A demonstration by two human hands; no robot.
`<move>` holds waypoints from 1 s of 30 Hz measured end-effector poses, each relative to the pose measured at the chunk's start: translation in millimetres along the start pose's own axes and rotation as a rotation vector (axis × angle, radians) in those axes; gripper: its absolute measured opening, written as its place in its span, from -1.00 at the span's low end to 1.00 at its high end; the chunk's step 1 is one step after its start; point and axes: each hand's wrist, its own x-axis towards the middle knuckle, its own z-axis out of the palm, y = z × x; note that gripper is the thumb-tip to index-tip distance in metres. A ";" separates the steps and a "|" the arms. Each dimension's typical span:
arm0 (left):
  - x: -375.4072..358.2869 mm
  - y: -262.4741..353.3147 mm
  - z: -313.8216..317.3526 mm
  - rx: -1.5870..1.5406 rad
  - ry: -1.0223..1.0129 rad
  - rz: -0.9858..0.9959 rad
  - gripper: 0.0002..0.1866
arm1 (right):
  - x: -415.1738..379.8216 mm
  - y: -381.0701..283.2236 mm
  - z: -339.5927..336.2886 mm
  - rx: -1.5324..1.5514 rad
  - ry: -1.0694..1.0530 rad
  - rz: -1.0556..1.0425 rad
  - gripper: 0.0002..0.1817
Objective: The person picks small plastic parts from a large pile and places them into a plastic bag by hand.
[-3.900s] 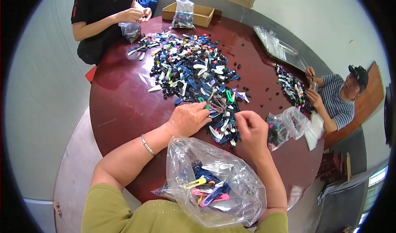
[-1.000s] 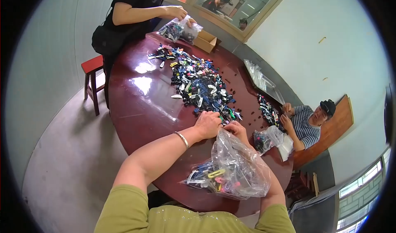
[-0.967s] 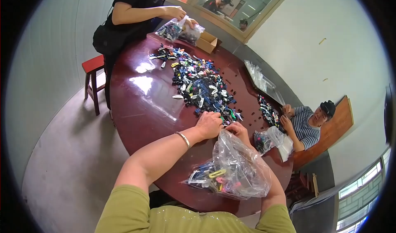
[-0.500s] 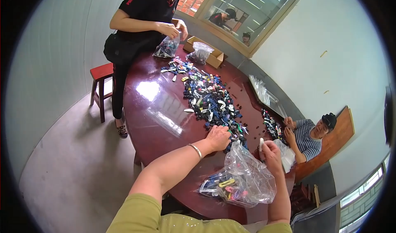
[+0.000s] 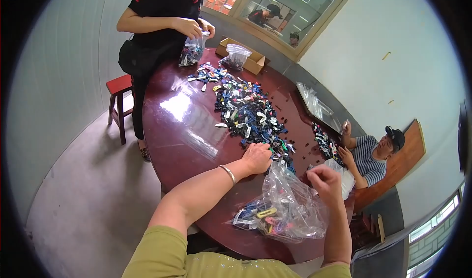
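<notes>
Bag (image 5: 285, 211) of clips sits slumped at the near edge of the desk (image 5: 172, 130), mouth facing the clip pile (image 5: 248, 112). Left hand (image 5: 257, 157) lies palm down on the pile's near end, fingers curled over clips; what it grips is hidden. Right hand (image 5: 323, 178) is raised just right of the bag's mouth, fingers pinched shut; cannot tell what is in them. Risks: nothing holds the bag's mouth open, so a dropped clip could miss and skid off the glossy desk. The bag overhangs the desk edge; a forearm nudge could tip it to the floor. Loose black bits right of the pile could scatter.
</notes>
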 end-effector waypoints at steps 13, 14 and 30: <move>-0.2 3.7 4.6 0.001 0.013 -0.012 -0.83 | 79.2 77.1 71.0 0.163 -0.323 0.116 -0.76; -0.2 3.7 6.0 0.016 0.016 -0.002 -0.83 | 80.6 78.3 73.7 0.155 -0.327 0.111 -0.77; 6.1 0.7 3.7 -0.040 0.148 0.047 -0.80 | 70.0 96.7 51.5 0.577 0.023 0.310 -0.85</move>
